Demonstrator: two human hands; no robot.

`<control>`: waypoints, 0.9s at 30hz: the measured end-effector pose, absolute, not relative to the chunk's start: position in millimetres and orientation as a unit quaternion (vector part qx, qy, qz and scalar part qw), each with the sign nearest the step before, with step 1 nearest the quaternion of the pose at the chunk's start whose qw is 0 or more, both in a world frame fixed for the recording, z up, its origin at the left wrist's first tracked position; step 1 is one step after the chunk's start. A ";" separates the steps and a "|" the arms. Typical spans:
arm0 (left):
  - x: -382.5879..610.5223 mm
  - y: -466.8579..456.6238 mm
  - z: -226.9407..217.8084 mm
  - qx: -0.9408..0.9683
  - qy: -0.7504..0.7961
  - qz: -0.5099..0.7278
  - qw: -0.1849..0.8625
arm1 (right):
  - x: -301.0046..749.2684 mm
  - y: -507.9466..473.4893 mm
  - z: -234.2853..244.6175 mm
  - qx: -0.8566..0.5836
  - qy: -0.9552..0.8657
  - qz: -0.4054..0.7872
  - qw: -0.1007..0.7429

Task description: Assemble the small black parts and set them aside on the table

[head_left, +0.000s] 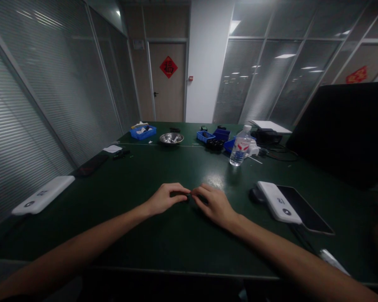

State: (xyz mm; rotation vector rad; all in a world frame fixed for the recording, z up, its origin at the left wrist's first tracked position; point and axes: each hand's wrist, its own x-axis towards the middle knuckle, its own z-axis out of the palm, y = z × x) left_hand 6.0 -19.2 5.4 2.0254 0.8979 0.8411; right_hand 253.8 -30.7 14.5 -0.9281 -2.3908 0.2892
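My left hand [165,198] and my right hand [214,203] meet fingertip to fingertip, low over the middle of the green table [164,243]. Thumb and fingers of each hand are brought together in a pinch. A tiny dark piece [188,197] shows between the fingertips, too small and dim to name. Whether one hand or both grip it is hard to make out. Right of my right hand lies a white power bank [279,202], partly over a dark tablet-like slab [307,209], with a small black object [256,194] at its edge.
A clear water bottle [240,147] stands upright at the back right. Behind are a metal bowl [171,143], a blue tray [143,133] and a blue basket [204,136]. At left lies another white power bank [44,195]. A large black monitor-like panel [343,130] rises at right.
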 end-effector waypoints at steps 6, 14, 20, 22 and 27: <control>6.2 -15.9 4.0 0.844 0.337 0.277 0.311 | 256.5 -21.7 10.0 -0.333 -0.911 0.078 0.231; 0.3 -19.3 11.9 0.829 0.373 0.249 0.334 | 264.0 -19.4 17.7 -0.376 -0.896 0.086 0.218; -4.2 -21.6 14.6 0.828 0.382 0.243 0.331 | 271.6 -19.3 20.3 -0.390 -0.894 0.118 0.184; -4.4 -22.1 13.9 0.828 0.384 0.244 0.327 | 270.8 -20.2 19.7 -0.385 -0.898 0.123 0.176; -3.8 -24.8 12.7 0.834 0.380 0.240 0.319 | 265.0 -23.7 14.1 -0.381 -0.902 0.107 0.170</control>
